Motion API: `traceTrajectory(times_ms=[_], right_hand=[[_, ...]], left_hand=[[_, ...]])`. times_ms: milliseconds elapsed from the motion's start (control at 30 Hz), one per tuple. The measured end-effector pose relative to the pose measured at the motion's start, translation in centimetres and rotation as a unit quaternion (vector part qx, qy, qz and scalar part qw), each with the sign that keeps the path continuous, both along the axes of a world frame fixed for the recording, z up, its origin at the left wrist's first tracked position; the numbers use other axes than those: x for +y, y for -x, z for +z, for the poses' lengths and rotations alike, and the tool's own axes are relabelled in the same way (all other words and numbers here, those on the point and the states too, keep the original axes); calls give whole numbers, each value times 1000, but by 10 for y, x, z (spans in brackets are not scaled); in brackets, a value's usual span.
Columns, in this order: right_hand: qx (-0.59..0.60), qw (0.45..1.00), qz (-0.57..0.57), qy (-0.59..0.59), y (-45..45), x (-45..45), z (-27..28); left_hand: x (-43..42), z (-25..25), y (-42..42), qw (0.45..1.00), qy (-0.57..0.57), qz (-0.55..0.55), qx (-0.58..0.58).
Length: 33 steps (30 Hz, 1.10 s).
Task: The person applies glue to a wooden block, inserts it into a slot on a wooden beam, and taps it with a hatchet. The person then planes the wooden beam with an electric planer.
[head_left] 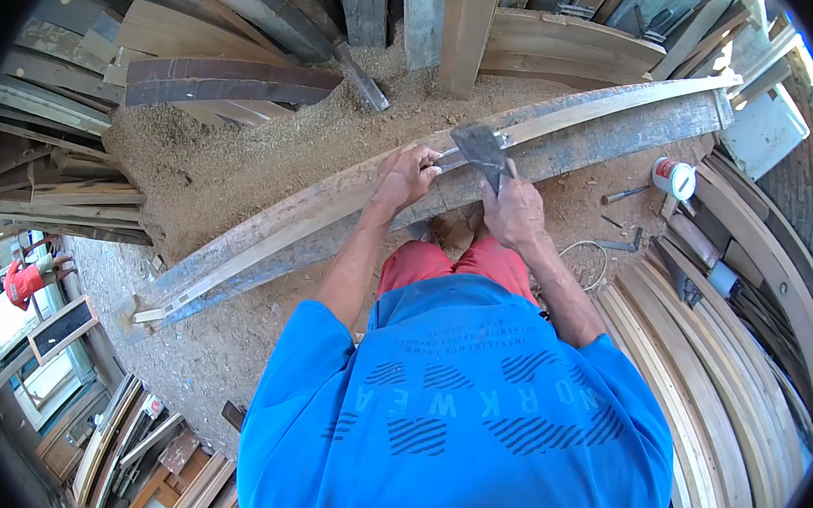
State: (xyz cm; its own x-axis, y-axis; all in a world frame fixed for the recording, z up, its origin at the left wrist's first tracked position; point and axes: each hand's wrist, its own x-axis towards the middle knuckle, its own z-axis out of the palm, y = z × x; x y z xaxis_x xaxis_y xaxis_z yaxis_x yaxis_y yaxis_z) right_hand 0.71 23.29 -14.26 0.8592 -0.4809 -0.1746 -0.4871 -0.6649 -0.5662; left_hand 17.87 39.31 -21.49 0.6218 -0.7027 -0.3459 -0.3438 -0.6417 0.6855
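A long pale wood strip (278, 246) lies along a weathered grey beam (626, 136) that crosses in front of me. My left hand (405, 176) is closed on a thin metal tool, perhaps a chisel (450, 152), low over the strip near its middle. My right hand (515, 210) grips the handle of a hammer or mallet with a broad, dark, flat head (480, 148). That head is held above the strip, just right of the thin tool, and hides part of the wood.
Sawdust (193, 175) covers the ground beyond the beam. A white bucket (674, 178) stands at the right, beside a loose tool (624, 195). Curved planks (693, 372) are stacked at lower right. Another person (24, 281) is at far left.
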Motion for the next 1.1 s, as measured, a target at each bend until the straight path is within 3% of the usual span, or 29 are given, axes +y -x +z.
traceTrajectory(times_ms=[100,233,400,533,833,967,1000,1100], right_hand=[[127,991,47,-5,-6,-4,-26],[119,992,33,-22,-3,-5,-11],[21,1000,19,-6,-1,7,4],[100,994,35,-24,-7,10,-16],[51,998,-40,-9,11,-8,4],[24,997,-65,45,9,-29,-34],[96,993,-65,25,4,-37,-30],[104,994,-43,2,0,-57,-20]], left_hand=[[-1,0,2,1000,-16,9,-24],[1,1,2,999,-8,13,-38],[1,1,1,998,34,15,-46],[-4,-1,-1,999,19,4,-41],[-6,4,-2,999,15,-5,-40],[-7,7,-3,999,9,-6,-51],[-8,10,-3,999,-2,-9,-48],[-9,14,-6,999,-21,-12,-41]])
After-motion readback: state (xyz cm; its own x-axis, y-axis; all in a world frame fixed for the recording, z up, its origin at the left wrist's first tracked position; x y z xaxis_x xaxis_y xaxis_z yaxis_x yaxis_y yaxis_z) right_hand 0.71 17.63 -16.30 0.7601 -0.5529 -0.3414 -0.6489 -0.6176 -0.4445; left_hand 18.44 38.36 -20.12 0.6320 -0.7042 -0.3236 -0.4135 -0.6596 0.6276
